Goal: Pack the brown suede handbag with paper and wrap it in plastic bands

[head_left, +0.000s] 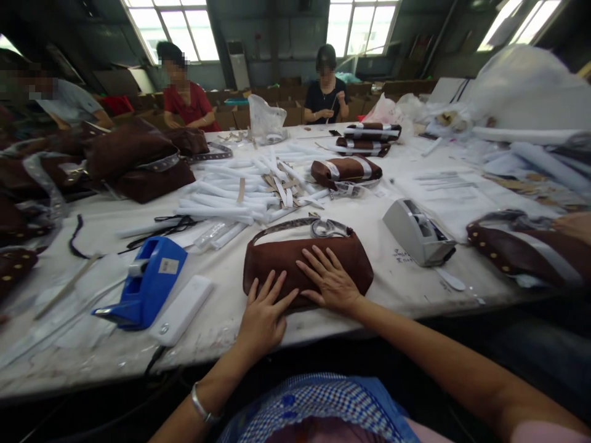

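Observation:
A brown handbag (277,255) lies on the table in front of me, its strap (286,227) stretched along the far side. Clear wrapping shows around part of the strap and its metal fitting (325,227). My left hand (265,311) rests with spread fingers on the bag's near left part. Flat on the middle and right of the same bag lies my right hand (335,283), fingers apart. Neither hand grips anything. The bag's underside is hidden.
A blue tape dispenser (150,283) and a white power strip (182,311) are to the left; a grey tape dispenser (415,237) is to the right. White rolls (221,197) and wrapped brown bags (348,170) lie beyond. Co-workers (189,101) are across the table.

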Tool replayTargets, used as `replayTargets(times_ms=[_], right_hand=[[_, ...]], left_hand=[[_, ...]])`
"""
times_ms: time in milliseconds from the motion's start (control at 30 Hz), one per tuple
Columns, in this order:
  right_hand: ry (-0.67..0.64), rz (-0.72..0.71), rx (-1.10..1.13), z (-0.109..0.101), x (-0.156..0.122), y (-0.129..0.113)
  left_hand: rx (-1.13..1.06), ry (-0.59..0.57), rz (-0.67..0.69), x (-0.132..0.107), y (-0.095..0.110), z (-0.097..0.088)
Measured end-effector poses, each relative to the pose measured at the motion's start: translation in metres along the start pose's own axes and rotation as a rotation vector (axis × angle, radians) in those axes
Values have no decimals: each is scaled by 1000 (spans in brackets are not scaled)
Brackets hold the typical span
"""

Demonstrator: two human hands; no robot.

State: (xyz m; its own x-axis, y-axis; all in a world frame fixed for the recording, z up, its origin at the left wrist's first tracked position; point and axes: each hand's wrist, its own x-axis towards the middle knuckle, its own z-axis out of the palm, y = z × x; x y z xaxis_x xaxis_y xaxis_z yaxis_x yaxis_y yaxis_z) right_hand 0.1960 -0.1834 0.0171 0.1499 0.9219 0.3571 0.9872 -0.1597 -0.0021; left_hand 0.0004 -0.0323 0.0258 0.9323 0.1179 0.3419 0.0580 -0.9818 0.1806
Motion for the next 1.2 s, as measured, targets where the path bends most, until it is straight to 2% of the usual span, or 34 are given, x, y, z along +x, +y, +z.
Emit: replayTargets(times_ms=[67,133,233,333,433,500,567,667,700,767,833,900,1000,1067,1100,1133,1200], right_hand=[[10,-8,1,0,-2,1],[18,-13,-3,-1,-4,1],[28,-41,1,-3,-3,2],[68,-84,38,-24,3,3],[281,57,14,-57,7,7],[395,209,-41,-65,4,14],[343,261,-74,-54,-4,24],[102,230,-78,-28,-15,38],[62,238,-83,-24,-16,42],[108,281,-105,-31,-13,44],[262,315,-127,-45,-5,40],[341,272,-127,-51,2,31],[147,29,-73,-35,5,20],[15,-31,-39,-26,5,17],[-4,-23,-28,-27,6,17],[26,-5,-22,-32,8,16],[186,30,-12,-48,15,14]], left_hand=[[-69,58,-38,15,4,-13],[-75,161,-63,33,5,-16],[49,248,-71,53,0,1],[138,228,-95,57,-7,27],[160,218,-115,54,-11,40],[171,215,-125,53,-10,41],[179,211,-139,53,-9,39],[183,210,-146,54,-8,38],[183,212,-149,54,-8,39],[180,215,-158,55,-10,42],[172,218,-165,55,-11,45],[165,217,-162,55,-12,46],[169,228,-153,54,-11,45],[168,236,-150,54,-10,43],[166,237,-152,54,-9,42],[161,232,-158,54,-9,42],[148,231,-175,55,-9,42]])
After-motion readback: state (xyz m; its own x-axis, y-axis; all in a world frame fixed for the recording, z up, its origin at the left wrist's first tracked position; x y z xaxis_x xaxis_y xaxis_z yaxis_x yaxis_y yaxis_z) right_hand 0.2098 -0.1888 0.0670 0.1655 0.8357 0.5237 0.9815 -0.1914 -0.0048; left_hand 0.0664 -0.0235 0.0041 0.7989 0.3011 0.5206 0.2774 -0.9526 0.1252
